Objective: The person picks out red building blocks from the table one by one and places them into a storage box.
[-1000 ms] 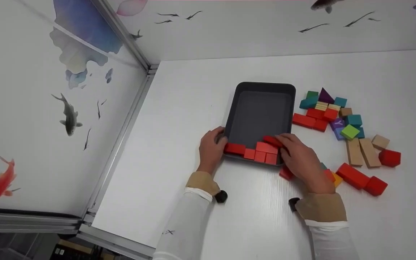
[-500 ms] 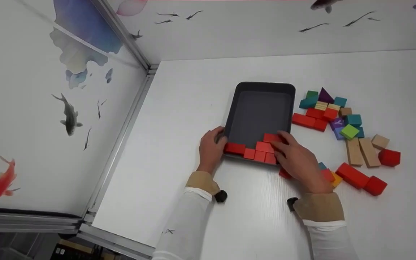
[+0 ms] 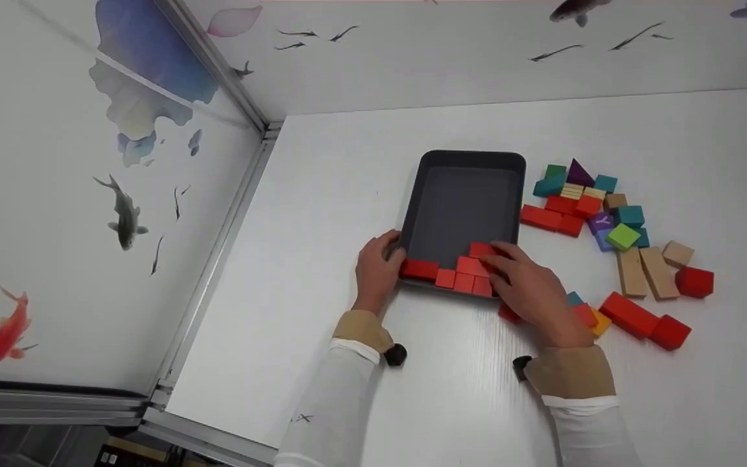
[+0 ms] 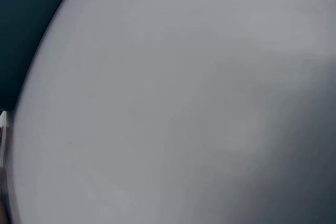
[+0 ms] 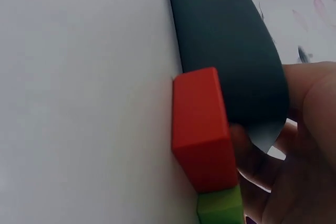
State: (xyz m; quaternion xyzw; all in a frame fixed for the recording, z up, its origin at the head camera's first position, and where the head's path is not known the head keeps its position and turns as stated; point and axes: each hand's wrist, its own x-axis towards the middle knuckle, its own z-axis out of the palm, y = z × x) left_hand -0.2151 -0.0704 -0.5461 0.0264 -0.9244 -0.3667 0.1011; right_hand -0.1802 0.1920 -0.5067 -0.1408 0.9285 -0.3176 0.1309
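A dark grey tray lies on the white table, with red blocks packed along its near side. My left hand holds the tray's left edge near the front corner. Over the right rim, my right hand holds the end of a red block that lies above the row; another finger lies on the block below it. In the right wrist view a digit reaches over the tray wall. Another red block stands on the table outside that wall.
Right of the tray lie several blocks, among them a purple triangle, a lime block, wooden planks and a long red block. Printed white walls border the table at the back and left.
My right hand has moved slightly left, and the red block at its fingertips has gone from tilted to flat and square with the others. My left hand stays on the tray.
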